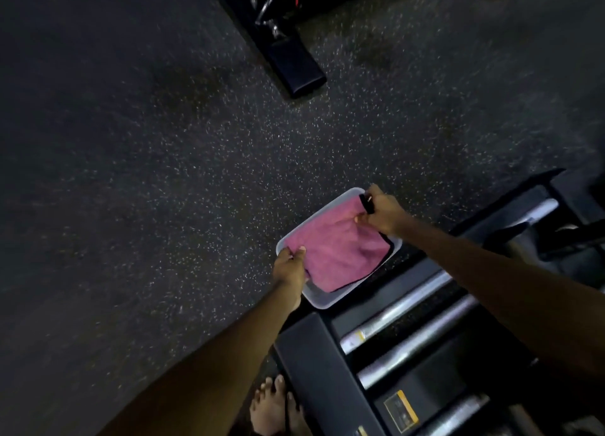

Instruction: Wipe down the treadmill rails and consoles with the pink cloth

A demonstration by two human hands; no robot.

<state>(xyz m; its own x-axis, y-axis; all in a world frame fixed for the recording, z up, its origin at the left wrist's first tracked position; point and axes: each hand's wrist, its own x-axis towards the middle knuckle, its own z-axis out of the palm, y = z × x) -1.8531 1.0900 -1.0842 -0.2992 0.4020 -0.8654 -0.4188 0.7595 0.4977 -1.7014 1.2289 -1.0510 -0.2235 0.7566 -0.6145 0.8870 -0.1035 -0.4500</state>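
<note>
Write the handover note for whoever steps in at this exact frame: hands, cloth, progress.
Left hand pinches the near-left corner of the pink cloth. Right hand pinches its far edge, also holding a small dark object I cannot identify.
The cloth is spread over a pale plastic tub on the speckled floor, beside the treadmill frame.
Done: cloth in hand. No wiping shows.
Left: lift the cloth and wipe the rails and consoles; no console is in view.
</note>
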